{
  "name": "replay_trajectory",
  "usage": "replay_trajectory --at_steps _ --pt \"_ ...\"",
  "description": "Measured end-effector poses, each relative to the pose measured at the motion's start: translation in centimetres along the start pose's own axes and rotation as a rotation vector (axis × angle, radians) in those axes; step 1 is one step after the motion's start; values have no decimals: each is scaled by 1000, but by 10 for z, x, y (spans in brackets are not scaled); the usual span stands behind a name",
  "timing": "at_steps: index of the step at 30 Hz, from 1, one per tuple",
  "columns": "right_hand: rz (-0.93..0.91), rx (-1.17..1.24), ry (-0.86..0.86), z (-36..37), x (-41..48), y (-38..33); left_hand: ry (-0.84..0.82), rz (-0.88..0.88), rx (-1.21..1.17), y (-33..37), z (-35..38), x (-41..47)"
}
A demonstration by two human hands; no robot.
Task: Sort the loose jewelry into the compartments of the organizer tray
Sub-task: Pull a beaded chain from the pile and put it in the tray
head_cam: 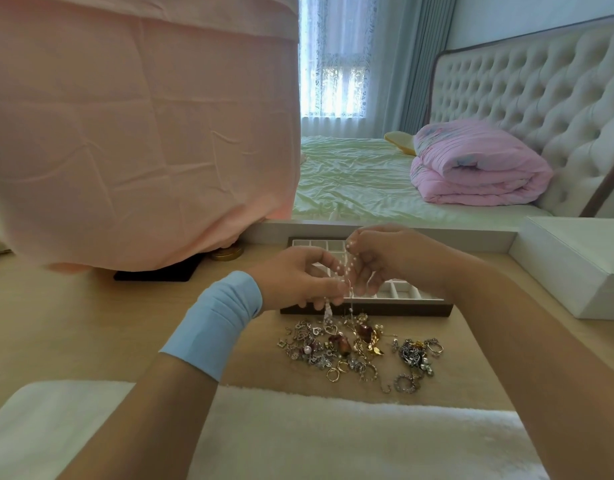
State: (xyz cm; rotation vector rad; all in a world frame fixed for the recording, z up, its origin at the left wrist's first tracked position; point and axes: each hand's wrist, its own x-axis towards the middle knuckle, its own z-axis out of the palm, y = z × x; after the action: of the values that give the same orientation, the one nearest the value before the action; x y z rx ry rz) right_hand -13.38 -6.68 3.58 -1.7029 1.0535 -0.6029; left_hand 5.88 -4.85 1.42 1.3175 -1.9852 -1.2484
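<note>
— Where was the necklace?

— In both hands. The right hand (378,261), the higher one, pinched the top of the thin strand of small pale beads (347,268) between curled fingertips. The left hand (298,278), lower and with a light-blue band (215,320) on its wrist, pinched it further down. The strand hung nearly upright between them, and its tail ran down to the heap of loose silver and gold jewelry (350,344) on the pale wooden tabletop (90,323).

— Was it free of the heap?

— I couldn't tell. The tail was too fine to follow and may have been snagged there.

— And the tray?

— The white compartmented organizer tray with a dark brown frame (402,310) lay just beyond the heap, under and behind the hands, with its long side running left to right. The right hand was over its cells, so it was the nearer one. I judged the strand needed lifting clear, then lowering forward into a cell.

— Any labels?

— No writing I could read anywhere.
</note>
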Motion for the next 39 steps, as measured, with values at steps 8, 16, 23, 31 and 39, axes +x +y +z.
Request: replay_trajectory --at_steps 8,16,23,31,39 --pt "-7 256 171 -3 6 -3 225 86 -61 10 -15 -9" --pt "-107 178 222 3 1 -9 464 191 -252 26 -18 -12" --pt "-198 35 57 1 -4 -5 403 274 -603 37 -25 -20" --pt "-79 -292 -135 16 -4 -2 399 271 -510 46 -28 -27" --pt "-44 -437 -164 37 4 3 389 319 -478 54 -33 -32"
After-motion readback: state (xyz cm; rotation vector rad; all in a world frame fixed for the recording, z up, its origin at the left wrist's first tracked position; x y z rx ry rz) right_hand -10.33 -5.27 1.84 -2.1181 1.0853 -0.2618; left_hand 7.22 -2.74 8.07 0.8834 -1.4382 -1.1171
